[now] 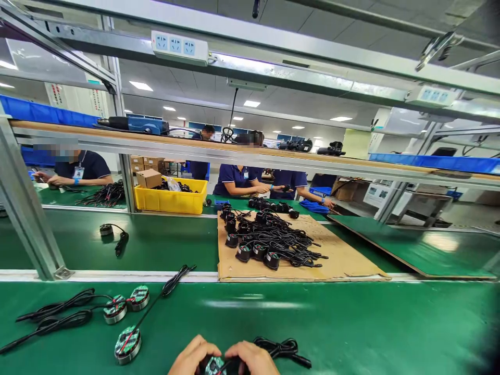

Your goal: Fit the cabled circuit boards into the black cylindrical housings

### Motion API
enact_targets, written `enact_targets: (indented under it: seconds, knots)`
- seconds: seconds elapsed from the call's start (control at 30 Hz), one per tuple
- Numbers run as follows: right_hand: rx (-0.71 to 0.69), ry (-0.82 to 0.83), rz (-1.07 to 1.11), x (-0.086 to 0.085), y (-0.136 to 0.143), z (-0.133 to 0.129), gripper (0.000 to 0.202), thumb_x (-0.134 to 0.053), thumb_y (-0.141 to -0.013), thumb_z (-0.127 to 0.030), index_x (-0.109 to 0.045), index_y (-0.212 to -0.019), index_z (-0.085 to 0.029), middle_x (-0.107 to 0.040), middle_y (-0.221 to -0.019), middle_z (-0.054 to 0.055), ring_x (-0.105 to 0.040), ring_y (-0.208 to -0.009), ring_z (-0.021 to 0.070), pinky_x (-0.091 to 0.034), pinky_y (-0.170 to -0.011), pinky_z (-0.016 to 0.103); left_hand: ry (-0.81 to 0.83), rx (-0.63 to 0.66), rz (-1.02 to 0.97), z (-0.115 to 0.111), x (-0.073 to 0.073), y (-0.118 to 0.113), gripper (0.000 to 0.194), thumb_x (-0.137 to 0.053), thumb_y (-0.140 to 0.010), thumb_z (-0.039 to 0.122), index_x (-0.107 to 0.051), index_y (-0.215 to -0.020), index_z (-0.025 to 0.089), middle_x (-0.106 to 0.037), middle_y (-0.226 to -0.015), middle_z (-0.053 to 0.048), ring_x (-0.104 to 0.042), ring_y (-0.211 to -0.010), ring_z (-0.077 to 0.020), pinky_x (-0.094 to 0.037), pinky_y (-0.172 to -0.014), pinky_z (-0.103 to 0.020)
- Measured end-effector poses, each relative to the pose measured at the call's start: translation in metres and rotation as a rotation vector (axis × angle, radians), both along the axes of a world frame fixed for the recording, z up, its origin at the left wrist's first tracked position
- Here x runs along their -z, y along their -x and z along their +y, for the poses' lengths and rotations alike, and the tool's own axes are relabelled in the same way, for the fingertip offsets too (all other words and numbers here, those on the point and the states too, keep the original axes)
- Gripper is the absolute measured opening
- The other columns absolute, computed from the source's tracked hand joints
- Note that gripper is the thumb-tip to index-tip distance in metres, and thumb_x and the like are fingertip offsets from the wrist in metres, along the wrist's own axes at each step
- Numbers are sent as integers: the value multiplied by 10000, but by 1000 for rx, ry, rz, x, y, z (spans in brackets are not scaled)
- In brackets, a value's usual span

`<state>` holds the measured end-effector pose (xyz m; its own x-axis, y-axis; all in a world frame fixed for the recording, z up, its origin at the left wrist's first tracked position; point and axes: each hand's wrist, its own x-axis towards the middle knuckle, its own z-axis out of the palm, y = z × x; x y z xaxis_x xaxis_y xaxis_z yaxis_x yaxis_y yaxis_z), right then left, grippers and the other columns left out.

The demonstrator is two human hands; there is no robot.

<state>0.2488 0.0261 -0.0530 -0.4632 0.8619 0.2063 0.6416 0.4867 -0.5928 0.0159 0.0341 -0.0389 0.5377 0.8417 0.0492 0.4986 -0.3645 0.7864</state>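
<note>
At the bottom edge, my left hand [194, 357] and my right hand [253, 358] are closed around a round part with a green circuit board [214, 366]. Its lower side is cut off by the frame. A bundled black cable [283, 348] lies just right of my right hand, seemingly leading from that part. To the left on the green worktop, several loose metal-rimmed round circuit-board parts [128, 345] rest with red wires and coiled black cables [58, 319].
A cardboard sheet [336, 263] beyond holds several black housings with cables [271, 259]. One cabled part [105, 229] sits on the conveyor belt. A yellow bin [170, 200], metal uprights and an overhead shelf with a blue power tool [135, 125] stand around. Co-workers sit opposite.
</note>
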Motion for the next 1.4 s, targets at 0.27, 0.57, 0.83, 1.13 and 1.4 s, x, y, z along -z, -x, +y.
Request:
enact_targets:
  seconds: [0.27,0.57,0.83,1.13,1.4]
  knots:
    - [44,-53,133,-54,-2,-40,367,-557,-995,-524,-734,-1101,-220,-731,-857,40,-667,-727,172,-531,-702,290,-20,-37,-94,-27,-38,-2,678,-788,-679,737,-658,-1110,231,-598,-1013,-30,-581,-911,-212,-455,-784,-286]
    - [3,-180,199,-49,-8,-44,207,-637,-986,-350,-697,-1127,-210,-759,-954,57,-635,-690,143,-546,-698,285,53,124,-66,-19,-45,9,686,-867,-718,557,-626,-1295,273,-570,-999,-22,-573,-889,-198,-469,-785,-286]
    - [-45,-99,186,-62,-5,-45,308,-694,-937,-350,-655,-1216,-224,-756,-1067,56,-641,-760,159,-544,-707,301,114,180,-126,-11,-54,12,581,-883,-741,460,-660,-1241,264,-612,-1148,-59,-616,-1025,-219,-506,-887,-304]
    - [-16,-87,195,-59,-5,-47,267,-620,-993,-423,-677,-1161,-224,-780,-1032,36,-590,-646,130,-508,-676,305,115,201,-142,-11,-54,12,577,-900,-731,426,-678,-1238,262,-744,-1178,-25,-701,-1057,-219,-502,-916,-280]
    - [-11,-32,226,-55,-4,-49,240,-638,-991,-357,-689,-1192,-237,-785,-1066,42,-679,-755,157,-524,-732,322,31,194,-157,-22,-50,9,527,-796,-847,458,-638,-1283,209,-720,-1200,-77,-671,-1102,-238,-502,-977,-317]
